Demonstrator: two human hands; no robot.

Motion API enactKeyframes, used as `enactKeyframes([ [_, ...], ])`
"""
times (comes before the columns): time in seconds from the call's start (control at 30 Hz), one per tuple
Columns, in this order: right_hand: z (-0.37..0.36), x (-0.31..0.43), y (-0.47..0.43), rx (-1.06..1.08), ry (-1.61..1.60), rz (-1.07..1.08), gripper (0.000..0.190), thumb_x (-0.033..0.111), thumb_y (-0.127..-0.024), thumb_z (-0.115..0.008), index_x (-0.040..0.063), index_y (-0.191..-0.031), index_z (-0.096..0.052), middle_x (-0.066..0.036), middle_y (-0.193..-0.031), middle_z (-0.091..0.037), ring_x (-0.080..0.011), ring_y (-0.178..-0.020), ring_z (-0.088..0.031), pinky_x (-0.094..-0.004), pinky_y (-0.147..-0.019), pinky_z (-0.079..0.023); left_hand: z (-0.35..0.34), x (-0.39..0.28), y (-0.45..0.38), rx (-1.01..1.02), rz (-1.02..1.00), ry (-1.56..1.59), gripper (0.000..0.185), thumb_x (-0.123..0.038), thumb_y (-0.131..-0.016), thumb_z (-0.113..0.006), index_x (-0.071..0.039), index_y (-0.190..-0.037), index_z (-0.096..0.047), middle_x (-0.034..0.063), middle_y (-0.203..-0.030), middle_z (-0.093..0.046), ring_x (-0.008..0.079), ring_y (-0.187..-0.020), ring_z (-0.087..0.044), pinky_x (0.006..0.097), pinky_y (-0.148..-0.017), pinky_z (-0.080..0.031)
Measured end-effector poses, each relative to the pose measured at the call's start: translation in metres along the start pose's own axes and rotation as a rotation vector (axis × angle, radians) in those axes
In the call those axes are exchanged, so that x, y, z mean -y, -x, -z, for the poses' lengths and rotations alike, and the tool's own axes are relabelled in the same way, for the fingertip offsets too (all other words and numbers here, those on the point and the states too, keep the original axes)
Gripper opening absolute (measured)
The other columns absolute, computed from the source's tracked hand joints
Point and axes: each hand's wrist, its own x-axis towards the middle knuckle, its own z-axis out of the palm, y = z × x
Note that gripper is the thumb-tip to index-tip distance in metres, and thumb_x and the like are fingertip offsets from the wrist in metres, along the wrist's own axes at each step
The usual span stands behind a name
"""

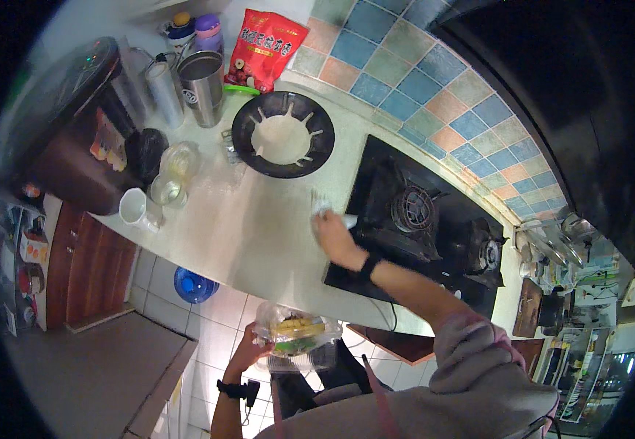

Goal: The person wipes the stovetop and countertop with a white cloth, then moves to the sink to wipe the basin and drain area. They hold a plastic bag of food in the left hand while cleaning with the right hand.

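Note:
My right hand (336, 238) is closed on a crumpled white tissue or cloth (323, 207), pressed to the pale countertop (240, 230) beside the left edge of the black gas hob (405, 208). Below the counter's front edge, my left hand (254, 347) grips a clear plastic container (295, 354) by its left side; yellow and green items show inside it. Behind my right hand, a round black burner ring (322, 156), notched inside, lies on the counter. Motion blurs the tissue or cloth a little.
At the left stand a white cup (139, 209), clear glasses (169, 189), a steel tumbler (202, 90) and a large dark appliance (70, 120). A red packet (265, 49) leans at the tiled wall. A blue water bottle (195, 284) is on the floor.

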Motion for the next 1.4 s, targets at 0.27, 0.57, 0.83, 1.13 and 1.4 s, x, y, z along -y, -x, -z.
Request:
enactKeyframes([
  [0.27, 0.037, 0.127, 0.133, -0.079, -0.771, 0.034, 0.024, 0.007, -0.083, -0.058, 0.010, -0.106, -0.064, -0.015, -0.084, -0.056, -0.0317, -0.078, -0.058, -0.0400, -0.066, -0.048, -0.002, -0.010, 0.008, -0.028, 0.148, 0.107, 0.085, -0.010, -0.078, -0.076, -0.006, -0.140, -0.018, 0.0190, -0.119, -0.050, 0.0250, -0.096, -0.061, 0.0362, -0.071, -0.057],
  [0.57, 0.038, 0.114, 0.121, -0.250, -0.716, -0.152, 0.013, 0.007, -0.077, -0.062, 0.006, -0.090, -0.062, -0.011, -0.087, -0.057, -0.0307, -0.086, -0.057, -0.0390, -0.072, -0.049, 0.002, -0.008, 0.003, -0.005, 0.187, 0.028, 0.090, -0.012, -0.078, -0.077, -0.004, -0.141, -0.013, 0.0197, -0.124, -0.049, 0.0245, -0.096, -0.061, 0.0384, -0.071, -0.058],
  [0.83, 0.031, 0.060, 0.092, -0.370, -0.652, -0.249, 0.022, 0.009, -0.082, -0.054, 0.003, -0.102, -0.060, -0.018, -0.105, -0.057, -0.0343, -0.093, -0.057, -0.0414, -0.085, -0.048, 0.006, -0.005, -0.001, 0.012, 0.225, 0.027, 0.083, -0.005, -0.077, -0.075, -0.011, -0.137, -0.018, 0.0161, -0.126, -0.043, 0.0294, -0.104, -0.056, 0.0456, -0.076, -0.058],
  [1.13, 0.100, -0.041, 0.101, -0.380, -0.968, -0.023, 0.018, 0.005, -0.067, -0.063, 0.004, -0.085, -0.067, -0.015, -0.087, -0.064, -0.0313, -0.086, -0.062, -0.0416, -0.077, -0.051, 0.009, -0.010, 0.000, 0.008, 0.244, 0.133, 0.076, -0.002, -0.077, -0.074, -0.015, -0.133, -0.024, 0.0113, -0.119, -0.047, 0.0282, -0.099, -0.057, 0.0474, -0.075, -0.058],
  [1.4, 0.081, -0.348, -0.038, -0.061, -0.207, -0.127, 0.022, 0.007, -0.065, -0.068, 0.011, -0.086, -0.071, -0.016, -0.082, -0.065, -0.0358, -0.085, -0.062, -0.0446, -0.074, -0.050, 0.018, 0.006, 0.000, -0.048, 0.305, 0.085, 0.077, 0.002, -0.075, -0.073, -0.010, -0.133, -0.024, 0.0100, -0.118, -0.046, 0.0266, -0.098, -0.057, 0.0435, -0.071, -0.059],
])
